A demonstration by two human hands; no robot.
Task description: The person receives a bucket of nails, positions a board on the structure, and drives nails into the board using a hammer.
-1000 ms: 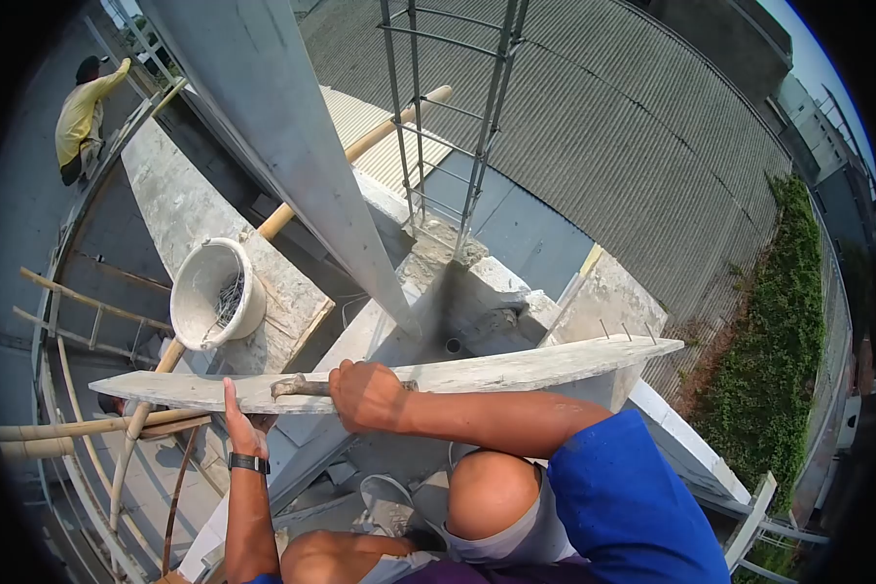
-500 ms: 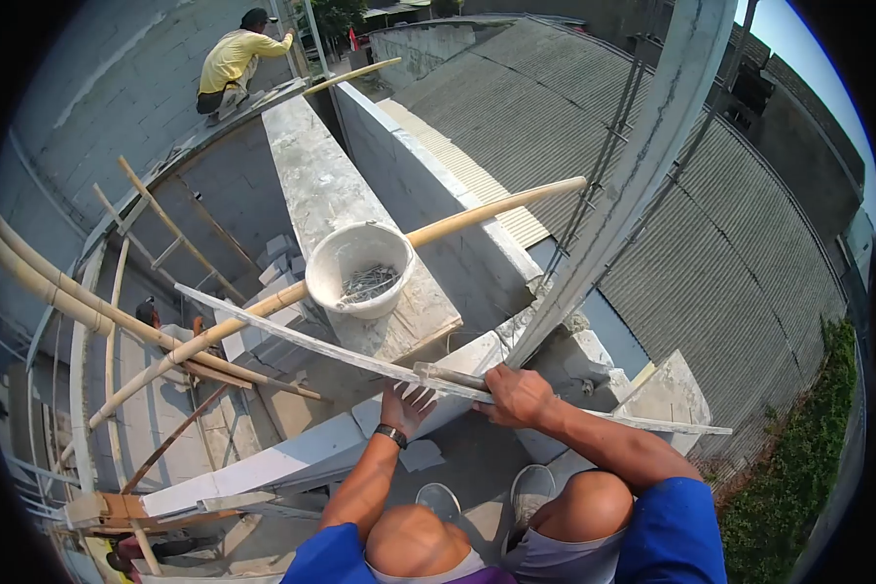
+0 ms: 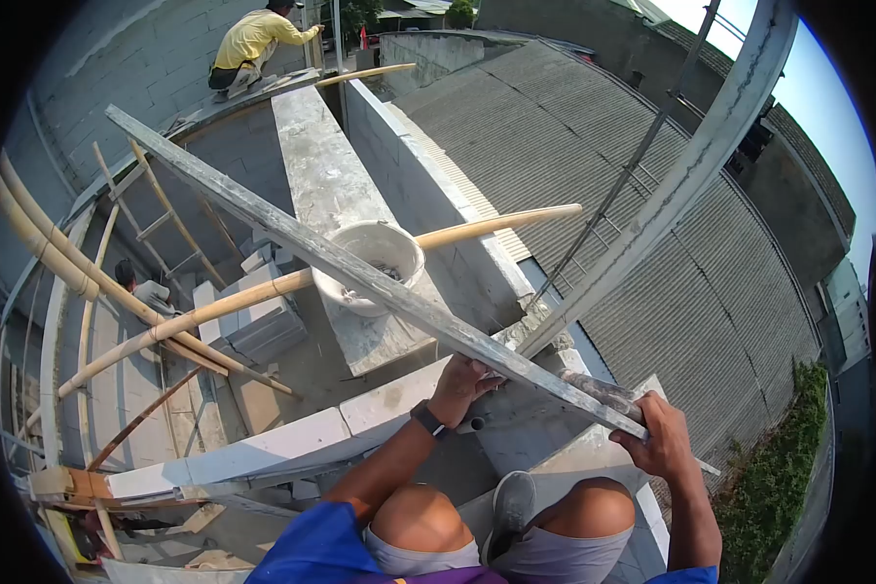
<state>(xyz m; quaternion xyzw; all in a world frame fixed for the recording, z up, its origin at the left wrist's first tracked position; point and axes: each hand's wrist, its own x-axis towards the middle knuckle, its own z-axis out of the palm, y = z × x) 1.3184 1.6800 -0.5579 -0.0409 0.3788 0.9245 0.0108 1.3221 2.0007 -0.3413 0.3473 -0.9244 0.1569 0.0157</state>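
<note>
A long, grey, cement-stained wooden batten (image 3: 389, 292) slants across my view, from the upper left down to my right hand. Beneath its lower half, my left hand (image 3: 460, 391) is closed against the batten's edge, with the fingertips partly hidden. My right hand (image 3: 660, 440) is closed around the batten's near end. A short round handle (image 3: 603, 391) lies along the batten and runs into that same hand; its other end is hidden by my fingers. Behind the batten, a white bucket (image 3: 368, 255) with nails in it stands on a plank (image 3: 326, 165).
A bamboo pole (image 3: 496, 226) crosses behind the batten. A concrete post (image 3: 667, 185) rises at the right beside a corrugated roof (image 3: 594, 127). A block wall (image 3: 292, 448) runs below me. Farther off are a person in yellow (image 3: 253, 44) and another person (image 3: 151, 292) lower down.
The batten has swung up at its far end, now crossing in front of the bucket. My right hand has moved right to its near end, together with the round handle. My left hand has shifted right and closed.
</note>
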